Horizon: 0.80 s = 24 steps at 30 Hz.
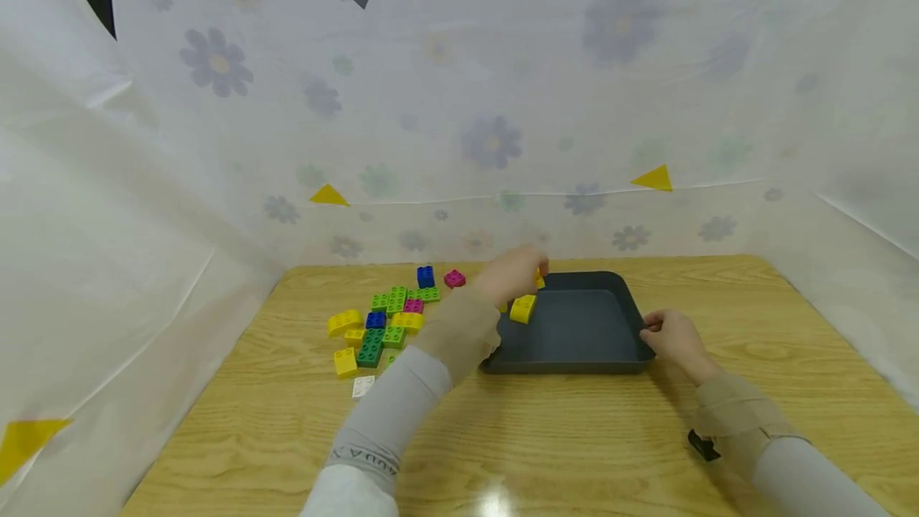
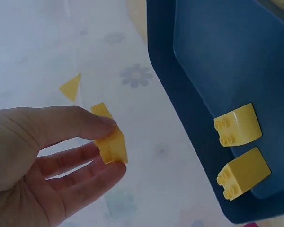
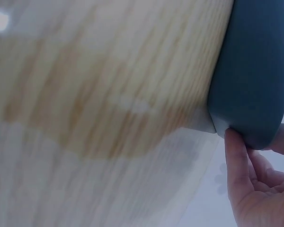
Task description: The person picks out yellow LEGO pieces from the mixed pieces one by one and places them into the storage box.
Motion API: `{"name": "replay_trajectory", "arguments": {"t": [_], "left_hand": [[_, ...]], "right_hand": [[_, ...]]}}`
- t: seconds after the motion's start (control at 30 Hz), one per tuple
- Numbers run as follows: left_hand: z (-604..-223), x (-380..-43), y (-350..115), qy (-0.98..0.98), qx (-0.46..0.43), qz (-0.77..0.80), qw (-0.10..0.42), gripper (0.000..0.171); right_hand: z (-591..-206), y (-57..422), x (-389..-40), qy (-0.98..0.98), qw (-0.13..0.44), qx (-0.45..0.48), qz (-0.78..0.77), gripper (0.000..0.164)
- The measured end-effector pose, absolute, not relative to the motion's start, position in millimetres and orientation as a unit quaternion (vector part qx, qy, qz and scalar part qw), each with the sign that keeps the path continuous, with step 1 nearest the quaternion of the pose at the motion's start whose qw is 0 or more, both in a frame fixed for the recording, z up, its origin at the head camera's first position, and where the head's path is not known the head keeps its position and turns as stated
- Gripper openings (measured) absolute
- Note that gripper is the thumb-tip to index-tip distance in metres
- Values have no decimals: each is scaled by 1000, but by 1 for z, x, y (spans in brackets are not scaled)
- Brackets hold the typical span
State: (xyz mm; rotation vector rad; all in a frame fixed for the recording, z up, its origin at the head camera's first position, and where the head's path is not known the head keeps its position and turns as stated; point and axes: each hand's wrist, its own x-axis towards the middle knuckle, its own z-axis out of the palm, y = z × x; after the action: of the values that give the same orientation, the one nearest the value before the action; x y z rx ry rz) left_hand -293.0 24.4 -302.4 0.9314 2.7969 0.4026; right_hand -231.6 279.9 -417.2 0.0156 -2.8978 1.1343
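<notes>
My left hand [image 1: 508,274] is over the far left part of a dark tray [image 1: 585,329]. It pinches a yellow toy brick [image 2: 112,142] between thumb and fingers, held above and apart from the tray in the left wrist view. Inside the tray, near one side, lie two more yellow toy bricks, one with a curved face [image 2: 241,125] and one blocky [image 2: 246,174]. At the tray's right side, my right hand [image 1: 675,339] grips the rim near the front corner. The right wrist view shows its fingers [image 3: 237,161] against the tray's outer wall, the thumb partly hidden.
Left of the tray, loose toy bricks lie in a cluster: green [image 1: 370,348], yellow [image 1: 345,362], blue [image 1: 425,277] and pink [image 1: 455,278]. A small white square [image 1: 363,387] lies in front of them. Patterned white sheeting [image 1: 495,142] hangs behind the wooden table [image 1: 574,437].
</notes>
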Motion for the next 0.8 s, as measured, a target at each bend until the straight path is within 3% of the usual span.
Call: {"name": "replay_trajectory", "arguments": {"t": [0.33, 0.8], "left_hand": [[-342, -312, 57, 944, 314, 100, 28, 25], [-375, -336, 75, 948, 279, 133, 73, 33]], "right_hand": [[-420, 278, -231, -932, 19, 4, 363, 30], [-423, 278, -231, -928, 33, 11, 370, 29]]}}
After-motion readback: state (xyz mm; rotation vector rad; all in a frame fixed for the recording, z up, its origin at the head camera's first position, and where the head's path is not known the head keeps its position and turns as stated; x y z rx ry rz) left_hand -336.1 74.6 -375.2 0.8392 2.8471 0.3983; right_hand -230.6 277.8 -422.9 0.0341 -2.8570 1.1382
